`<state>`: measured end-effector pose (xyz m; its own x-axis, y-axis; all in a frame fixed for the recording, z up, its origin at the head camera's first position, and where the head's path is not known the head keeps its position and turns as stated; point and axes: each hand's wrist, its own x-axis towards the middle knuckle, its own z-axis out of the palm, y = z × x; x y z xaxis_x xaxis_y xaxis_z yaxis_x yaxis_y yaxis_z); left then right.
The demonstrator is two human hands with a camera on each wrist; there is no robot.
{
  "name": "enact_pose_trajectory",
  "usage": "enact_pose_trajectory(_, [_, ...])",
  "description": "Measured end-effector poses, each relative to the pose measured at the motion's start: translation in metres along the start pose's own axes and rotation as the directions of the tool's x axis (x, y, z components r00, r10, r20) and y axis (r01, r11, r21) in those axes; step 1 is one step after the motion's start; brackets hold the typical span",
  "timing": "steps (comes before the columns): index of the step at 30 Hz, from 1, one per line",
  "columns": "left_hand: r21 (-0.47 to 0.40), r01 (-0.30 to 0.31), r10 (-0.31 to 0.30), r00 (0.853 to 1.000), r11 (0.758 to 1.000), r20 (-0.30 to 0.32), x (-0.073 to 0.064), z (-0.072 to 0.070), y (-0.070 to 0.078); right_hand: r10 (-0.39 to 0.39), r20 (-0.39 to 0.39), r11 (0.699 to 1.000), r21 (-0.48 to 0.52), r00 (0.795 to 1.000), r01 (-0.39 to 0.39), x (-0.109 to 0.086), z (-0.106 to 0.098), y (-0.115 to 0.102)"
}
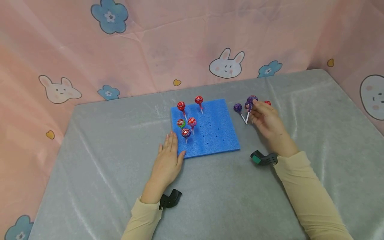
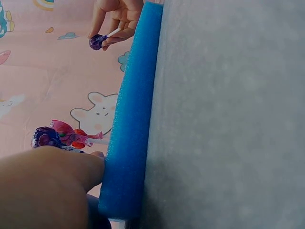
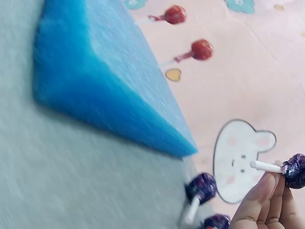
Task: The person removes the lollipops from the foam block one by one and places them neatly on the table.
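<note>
My right hand [image 1: 267,125] pinches a purple-wrapped lollipop [image 1: 252,99] above the table, its white stick pointing down. In the right wrist view the thumb and fingers grip this lollipop [image 3: 294,171] near the candy. A blue foam board [image 1: 210,148] with small holes lies flat, and my left hand [image 1: 166,163] rests along its left edge, fingers straight. Several lollipops stand in the board's left and back part: two red ones [image 1: 181,106], a red-and-green one [image 1: 181,123], a pink-and-red one [image 1: 192,122] and a purple-and-red one [image 1: 186,133].
Right of the board a purple lollipop [image 1: 237,107] lies on the grey cloth [image 1: 216,193]; another purple one is partly behind the held lollipop. A red lollipop [image 1: 267,102] is mostly hidden by the right hand. A pink patterned curtain [image 1: 168,50] hangs behind the table.
</note>
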<state>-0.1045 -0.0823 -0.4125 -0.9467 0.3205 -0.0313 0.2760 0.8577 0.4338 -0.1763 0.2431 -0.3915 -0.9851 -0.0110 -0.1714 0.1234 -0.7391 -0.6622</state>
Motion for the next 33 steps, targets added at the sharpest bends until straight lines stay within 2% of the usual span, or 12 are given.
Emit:
enact_pose_trajectory(8, [0.000, -0.003, 0.003, 1.000, 1.000, 0.002, 0.000, 0.000, 0.001, -0.022, -0.057, 0.998, 0.056, 0.998, 0.025, -0.001, -0.016, -0.019])
enact_pose_trajectory(13, [0.008, -0.005, 0.005, 1.000, 1.000, 0.007, 0.000, 0.000, 0.001, -0.043, -0.075, 0.997, 0.053, 0.996, 0.047, -0.003, -0.031, -0.035])
enact_pose_trajectory(19, [0.007, -0.004, 0.004, 1.000, 1.000, 0.012, 0.001, 0.000, 0.001, -0.053, -0.131, 0.996, 0.063, 0.990, 0.062, -0.006, -0.046, -0.049])
enact_pose_trajectory(24, [0.010, -0.006, 0.006, 1.000, 1.000, 0.008, 0.001, 0.000, 0.001, -0.068, -0.122, 0.995, 0.066, 0.990, 0.077, -0.007, -0.052, -0.054])
enact_pose_trajectory(28, [0.010, -0.004, 0.004, 1.000, 1.000, 0.009, 0.001, 0.000, 0.001, -0.093, -0.150, 0.995, -0.050, 0.984, 0.087, -0.008, -0.055, -0.055])
enact_pose_trajectory(33, [0.006, -0.001, 0.001, 1.000, 1.000, 0.010, 0.001, 0.000, 0.002, -0.133, -0.173, 0.973, -0.212, 0.976, 0.095, -0.008, -0.059, -0.055])
